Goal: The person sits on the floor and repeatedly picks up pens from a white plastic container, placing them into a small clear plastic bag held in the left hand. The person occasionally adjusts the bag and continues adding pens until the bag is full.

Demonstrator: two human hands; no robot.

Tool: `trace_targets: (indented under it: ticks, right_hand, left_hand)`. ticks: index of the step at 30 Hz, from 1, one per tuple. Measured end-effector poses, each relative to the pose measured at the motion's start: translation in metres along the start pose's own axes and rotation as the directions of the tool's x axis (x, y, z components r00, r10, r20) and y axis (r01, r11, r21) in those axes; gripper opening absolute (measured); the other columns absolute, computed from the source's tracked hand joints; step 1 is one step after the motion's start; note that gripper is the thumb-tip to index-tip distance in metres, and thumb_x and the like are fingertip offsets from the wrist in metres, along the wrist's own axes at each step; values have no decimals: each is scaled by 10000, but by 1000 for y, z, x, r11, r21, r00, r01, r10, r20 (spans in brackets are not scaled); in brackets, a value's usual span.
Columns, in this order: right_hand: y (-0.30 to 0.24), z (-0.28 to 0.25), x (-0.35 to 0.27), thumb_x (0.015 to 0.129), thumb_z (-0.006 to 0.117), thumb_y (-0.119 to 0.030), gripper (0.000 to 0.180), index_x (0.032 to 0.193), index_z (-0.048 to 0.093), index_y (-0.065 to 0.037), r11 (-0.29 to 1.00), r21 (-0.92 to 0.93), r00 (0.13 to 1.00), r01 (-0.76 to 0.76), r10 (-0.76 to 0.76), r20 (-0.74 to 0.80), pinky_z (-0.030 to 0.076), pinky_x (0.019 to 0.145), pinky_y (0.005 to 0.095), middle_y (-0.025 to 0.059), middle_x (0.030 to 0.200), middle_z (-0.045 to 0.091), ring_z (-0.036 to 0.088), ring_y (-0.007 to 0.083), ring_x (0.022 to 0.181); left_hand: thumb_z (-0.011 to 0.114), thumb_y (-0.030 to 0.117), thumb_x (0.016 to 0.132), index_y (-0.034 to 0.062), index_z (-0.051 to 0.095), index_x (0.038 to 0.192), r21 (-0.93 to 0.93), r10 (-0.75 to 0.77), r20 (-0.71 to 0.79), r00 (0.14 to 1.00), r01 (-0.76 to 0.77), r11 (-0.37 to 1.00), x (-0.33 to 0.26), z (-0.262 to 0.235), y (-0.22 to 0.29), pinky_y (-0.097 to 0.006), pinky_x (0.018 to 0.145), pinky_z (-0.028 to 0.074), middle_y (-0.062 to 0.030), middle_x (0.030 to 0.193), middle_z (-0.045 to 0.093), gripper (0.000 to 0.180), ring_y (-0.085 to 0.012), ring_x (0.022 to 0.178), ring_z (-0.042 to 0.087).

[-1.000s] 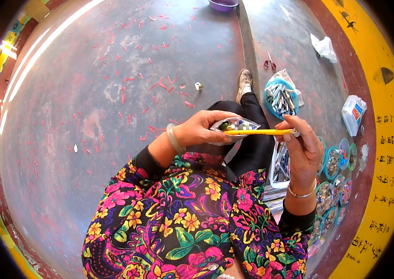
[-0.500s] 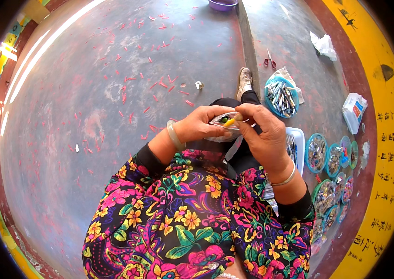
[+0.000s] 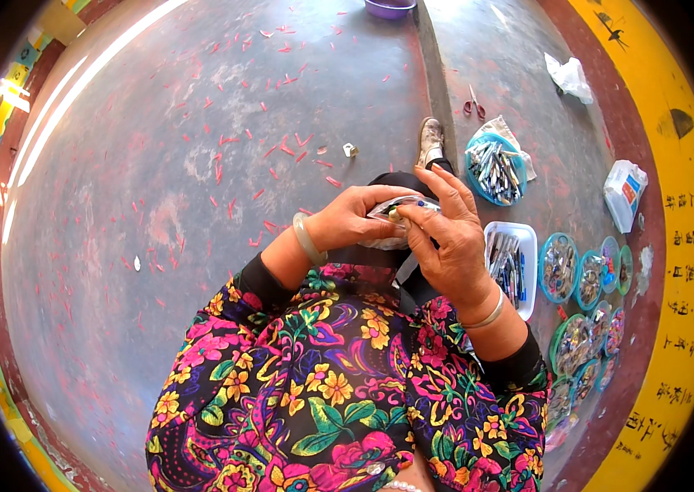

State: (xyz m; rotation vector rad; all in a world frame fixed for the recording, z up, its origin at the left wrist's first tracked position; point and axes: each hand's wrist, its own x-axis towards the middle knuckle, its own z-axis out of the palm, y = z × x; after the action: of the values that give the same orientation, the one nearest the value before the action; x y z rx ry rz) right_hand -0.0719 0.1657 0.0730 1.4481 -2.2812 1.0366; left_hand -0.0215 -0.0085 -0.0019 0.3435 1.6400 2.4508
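My left hand (image 3: 345,218) is closed around one side of a small clear plastic bag (image 3: 383,243), held above my lap with its mouth upward. Small dark and pale pieces show inside the opening. At the bag's right edge, my right hand (image 3: 455,252) has thumb and index finger bent together in a pinch, while its other fingers stretch up and away. A small pale-green piece (image 3: 393,215) lies by those fingertips; whether they grip it or the bag's rim is hidden.
On the floor to my right are a blue basket of pens (image 3: 494,174), a white tray (image 3: 533,271) of pens, several small round baskets (image 3: 558,267), red-handled scissors (image 3: 474,107) and a white plastic bag (image 3: 568,79). A purple basin (image 3: 391,10) stands far ahead. Red scraps litter the floor leftward.
The yellow piece at my right fingertips is out of sight. My right hand has shifted slightly left, its outer fingers lifted. More of the white tray shows. My left hand has stayed put.
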Motion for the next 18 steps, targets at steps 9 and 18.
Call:
trace_targets:
  ticks: [9,18]
  right_hand:
    - [-1,0,0,727,641,-50,126,845,670,-15,1000,-14,999,-13,13,-31,375,967,397,177,1142,585,495,347,1148]
    - [-2,1,3,740,627,-69,125,842,682,-22,1000,1,999,-26,26,-35,363,969,399,162,1107,600,499,335,1147]
  left_hand:
    - [602,96,871,19,444,1313,189,46,-15,999,-43,981,3,7,13,-271,884,448,-60,1141,588,476,-105,1019,535]
    - [584,160,893,18,438,1323,264,107,70,992,-122,957,3,4,14,-259,814,455,-57,1059,607,476,-93,938,535]
